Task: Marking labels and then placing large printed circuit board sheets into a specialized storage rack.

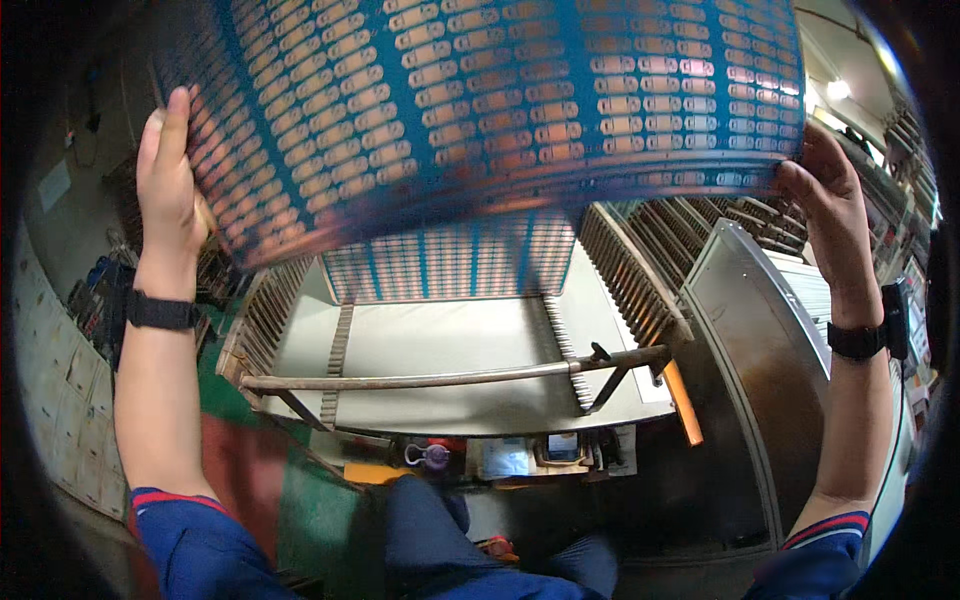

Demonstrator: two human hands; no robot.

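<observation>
A large blue panel (pixel 545 85) with rows of small copper-coloured shapes, like a printed circuit panel, hangs tilted across the top of the view. My left hand (pixel 170 185) holds its left edge, with the fingers pointing up along it. At its lower right corner my right hand (pixel 832 185) grips the edge, thumb on the near face. Below the raised panel, a similar blue panel (pixel 450 265) stands in a slotted rack (pixel 455 380). The raised panel hides the upper part of the standing one.
Toothed strips (pixel 565 350) run along the rack's pale base, behind a front metal bar (pixel 430 382). Under it a shelf holds a purple item (pixel 430 457) and small boxes. A metal cabinet (pixel 755 320) stands at right, and an orange strip (pixel 684 402) juts out beside the rack.
</observation>
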